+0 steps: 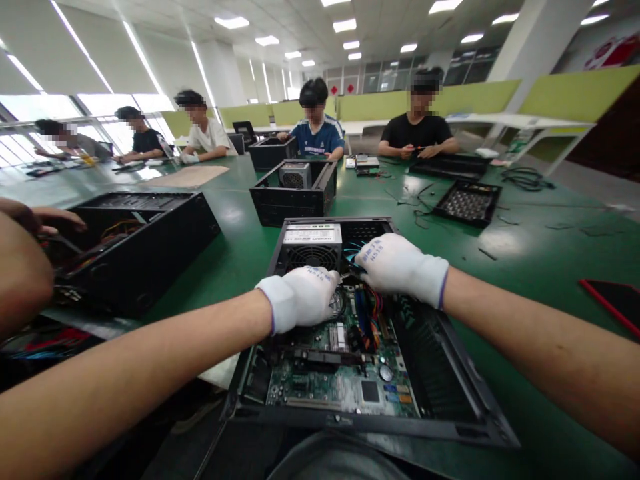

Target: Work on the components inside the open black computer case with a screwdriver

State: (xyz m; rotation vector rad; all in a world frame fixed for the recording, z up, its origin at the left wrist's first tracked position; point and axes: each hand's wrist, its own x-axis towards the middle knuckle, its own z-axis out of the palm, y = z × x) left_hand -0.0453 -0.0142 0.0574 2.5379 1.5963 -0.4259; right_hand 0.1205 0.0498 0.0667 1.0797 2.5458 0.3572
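Note:
An open black computer case (493,427) lies in front of me with its circuit boards showing. My left hand (307,297), in a white glove, reaches in over the motherboard (345,387), just below the power supply (313,243). Its fingers are curled together beside a round cooler, and their tips are partly hidden. My right hand (395,263), gloved as well, bends its fingers inward by a blue-bladed fan (353,248) and dark wires. What it pinches does not show clearly. Coloured cables (374,303) run below it, over the board.
A second open case (170,253) stands left, with another person's arm (23,260) at it. Farther off are another case (295,197), a drive tray (467,203) and loose cables (527,178) on the green table (550,247). Several people sit across. A red-edged mat (613,300) lies right.

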